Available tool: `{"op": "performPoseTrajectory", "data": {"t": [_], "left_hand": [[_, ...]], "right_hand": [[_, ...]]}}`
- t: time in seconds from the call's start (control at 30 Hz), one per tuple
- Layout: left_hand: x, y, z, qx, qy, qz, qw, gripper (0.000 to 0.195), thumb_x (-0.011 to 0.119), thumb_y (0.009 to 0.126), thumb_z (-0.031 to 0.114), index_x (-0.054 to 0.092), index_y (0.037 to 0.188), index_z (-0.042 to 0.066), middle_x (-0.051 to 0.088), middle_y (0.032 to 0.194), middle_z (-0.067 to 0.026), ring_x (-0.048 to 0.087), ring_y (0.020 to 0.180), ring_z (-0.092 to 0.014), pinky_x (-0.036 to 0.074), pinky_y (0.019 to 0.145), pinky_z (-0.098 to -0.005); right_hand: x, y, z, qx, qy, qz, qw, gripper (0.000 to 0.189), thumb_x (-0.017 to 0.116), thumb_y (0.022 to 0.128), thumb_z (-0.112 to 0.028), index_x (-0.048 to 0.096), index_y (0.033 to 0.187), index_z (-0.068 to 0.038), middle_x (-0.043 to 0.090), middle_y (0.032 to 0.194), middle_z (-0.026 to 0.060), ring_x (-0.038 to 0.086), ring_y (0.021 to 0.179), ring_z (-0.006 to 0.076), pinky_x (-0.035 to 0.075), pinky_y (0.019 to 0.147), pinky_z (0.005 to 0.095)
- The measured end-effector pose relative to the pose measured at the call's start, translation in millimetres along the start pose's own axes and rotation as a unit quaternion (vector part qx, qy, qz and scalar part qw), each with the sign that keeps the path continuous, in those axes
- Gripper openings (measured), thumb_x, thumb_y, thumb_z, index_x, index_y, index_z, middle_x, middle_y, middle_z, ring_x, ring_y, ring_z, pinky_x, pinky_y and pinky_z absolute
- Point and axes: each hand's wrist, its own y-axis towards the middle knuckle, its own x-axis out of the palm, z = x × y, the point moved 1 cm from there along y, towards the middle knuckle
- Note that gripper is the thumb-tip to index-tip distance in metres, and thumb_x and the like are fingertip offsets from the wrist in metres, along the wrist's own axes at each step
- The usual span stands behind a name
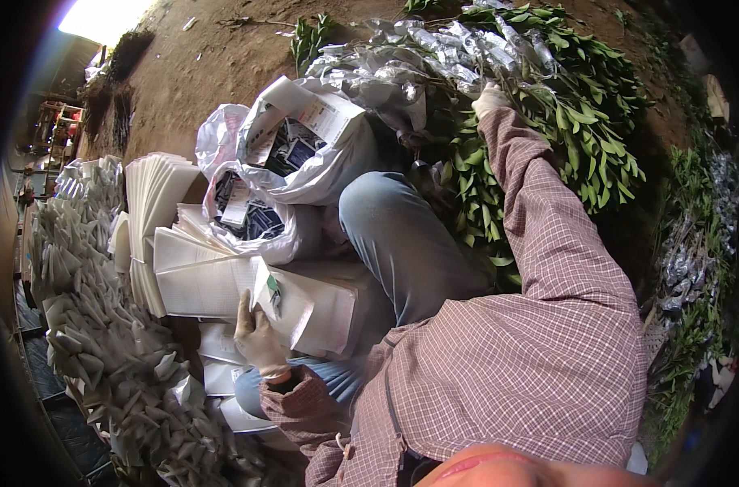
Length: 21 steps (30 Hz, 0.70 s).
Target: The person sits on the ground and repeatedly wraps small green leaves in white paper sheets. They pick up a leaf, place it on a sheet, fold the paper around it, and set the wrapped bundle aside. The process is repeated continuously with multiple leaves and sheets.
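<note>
My left hand [260, 347], in a pale glove, pinches the edge of a white padded envelope [199, 286] lying across my lap. A small green-and-white packet or card [274, 295] shows at that envelope's mouth. More white envelopes [330, 313] lie beneath it. At the far right, my gloved right hand [492, 100] is closed at the wrapped base of a leafy sapling [476, 85] in a heap; the fingertips are partly hidden. The saplings' lower ends are wrapped in clear plastic or foil [442, 45], and their green leaves [588, 122] spread to the right.
Two white plastic bags [339, 176] [275, 246] with dark printed packets stand before me. Beside them rises a fanned stack of envelopes [156, 207]. Many filled envelopes [120, 365] stand packed along the left. More wrapped plants [686, 274] lie at right on bare soil [223, 67].
</note>
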Motion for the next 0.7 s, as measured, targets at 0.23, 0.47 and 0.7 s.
{"op": "performPoseTrajectory", "data": {"t": [0.23,0.47,0.7], "left_hand": [[-11,9,-41,0.043,-0.029,0.005,0.999,0.032,0.058,0.098,-0.001,0.065,0.129,-0.003,0.072,0.119,-0.0143,0.068,0.103,-0.02,0.052,0.094,-0.0312],[23,16,-34,0.068,-0.058,0.008,0.996,0.027,0.064,0.095,0.001,0.072,0.121,-0.001,0.077,0.106,-0.0113,0.071,0.097,-0.015,0.054,0.089,-0.0287],[24,21,-21,0.001,-0.122,0.027,0.992,0.028,0.065,0.096,0.008,0.073,0.123,0.008,0.078,0.101,-0.0123,0.072,0.09,-0.016,0.056,0.08,-0.0312]], "right_hand": [[-82,-48,46,-0.236,0.388,0.022,0.891,0.045,0.065,0.092,-0.015,0.061,0.137,-0.009,0.076,0.105,0.0114,0.074,0.087,0.0218,0.056,0.08,0.0356],[-230,-342,22,-0.133,0.513,-0.548,0.648,0.054,0.059,0.102,-0.01,0.042,0.153,-0.004,0.073,0.091,0.0116,0.065,0.065,0.0099,0.053,0.058,0.0224],[-200,-414,45,-0.25,0.344,-0.637,0.643,0.053,0.054,0.101,-0.01,0.043,0.152,-0.001,0.068,0.089,0.0033,0.061,0.068,0.0068,0.052,0.065,0.0226]]}}
